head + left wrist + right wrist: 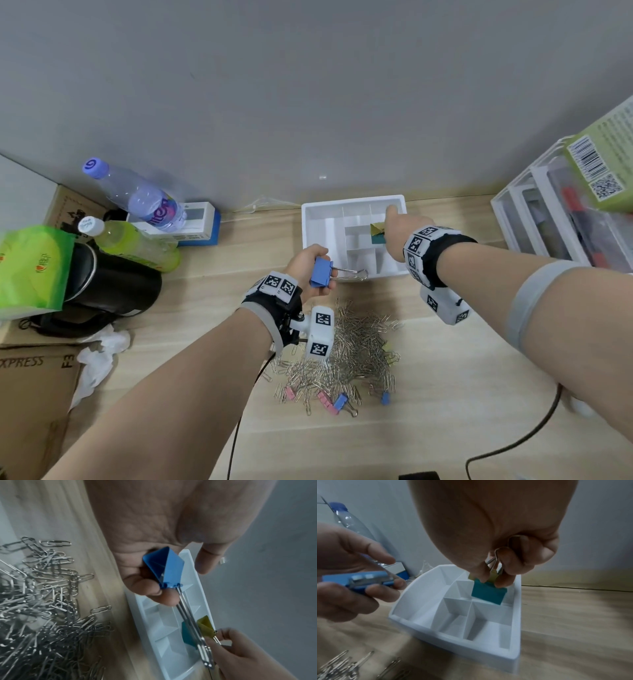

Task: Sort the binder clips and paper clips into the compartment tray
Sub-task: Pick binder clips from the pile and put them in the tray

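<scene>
A white compartment tray [310, 222] [516, 622] [202, 577] stands at the back of the wooden desk. My right hand [394, 229] [501, 574] hangs over its right side and pinches the wire handles of a teal binder clip [488, 595] [377, 240] [187, 635] and a yellow binder clip [376, 226] [205, 627]. My left hand [308, 270] [154, 591] grips a large blue binder clip [321, 272] [169, 568] [366, 580] just left of the tray's front corner, its handles pointing at the tray. A heap of silver paper clips [352, 346] [42, 601] lies in front, with small pink and blue binder clips [334, 402] at its near edge.
Two bottles [137, 195], a black jug [113, 284], a green packet [30, 267] and cardboard boxes [30, 394] crowd the left. White drawers [541, 216] and a green box [606, 161] stand at the right. Black cables [524, 442] cross the near desk.
</scene>
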A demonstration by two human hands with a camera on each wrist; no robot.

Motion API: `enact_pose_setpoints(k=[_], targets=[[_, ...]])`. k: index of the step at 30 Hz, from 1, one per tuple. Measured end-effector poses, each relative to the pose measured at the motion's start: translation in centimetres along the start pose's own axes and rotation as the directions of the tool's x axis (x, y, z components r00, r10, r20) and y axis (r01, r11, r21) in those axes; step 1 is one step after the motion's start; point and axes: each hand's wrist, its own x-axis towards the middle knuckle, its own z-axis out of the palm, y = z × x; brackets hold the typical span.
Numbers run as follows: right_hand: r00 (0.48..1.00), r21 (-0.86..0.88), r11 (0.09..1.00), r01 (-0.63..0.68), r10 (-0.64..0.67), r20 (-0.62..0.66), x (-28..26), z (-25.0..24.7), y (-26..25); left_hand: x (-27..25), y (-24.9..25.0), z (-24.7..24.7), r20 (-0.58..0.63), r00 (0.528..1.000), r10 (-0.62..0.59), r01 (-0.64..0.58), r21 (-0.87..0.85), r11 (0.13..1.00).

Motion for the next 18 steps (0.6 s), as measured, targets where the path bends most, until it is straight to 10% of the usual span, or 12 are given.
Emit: enact_pose_setpoints(k=[18], targets=[[0.998,-0.046,0.998,0.036,-0.038,-0.043,1.7,-0.5,0.5,2.7,0.9,0.9,0.076,0.995,-0.062,0.070,-0.106,0.992]])
